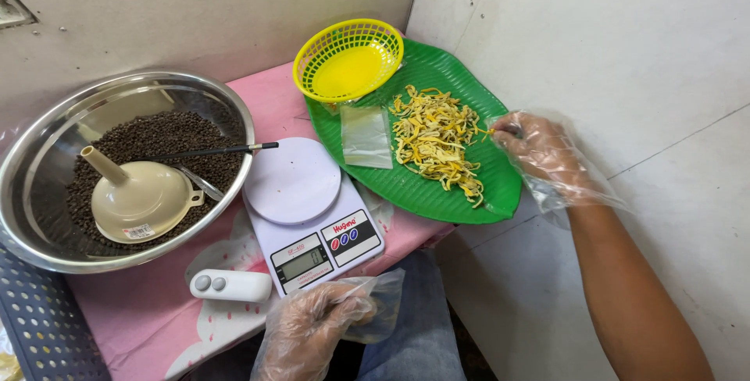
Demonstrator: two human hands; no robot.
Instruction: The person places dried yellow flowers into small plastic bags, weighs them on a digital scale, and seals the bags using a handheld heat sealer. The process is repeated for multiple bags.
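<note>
A pile of yellow dried shreds (436,140) lies on a green leaf-shaped tray (406,186). My right hand (539,151), in a clear plastic glove, pinches a few shreds at the pile's right edge. My left hand (312,326), also gloved, is down near the table's front edge and holds a small clear plastic bag (383,303) just below a white digital kitchen scale (308,209). A small stack of clear bags (366,136) rests on the tray left of the shreds.
A yellow plastic basket (349,59) sits at the tray's far end. A steel bowl (47,139) on the left holds dark peppercorns, a beige funnel (137,197) and a thin black stick. A white handheld device (230,284) lies on the pink cloth.
</note>
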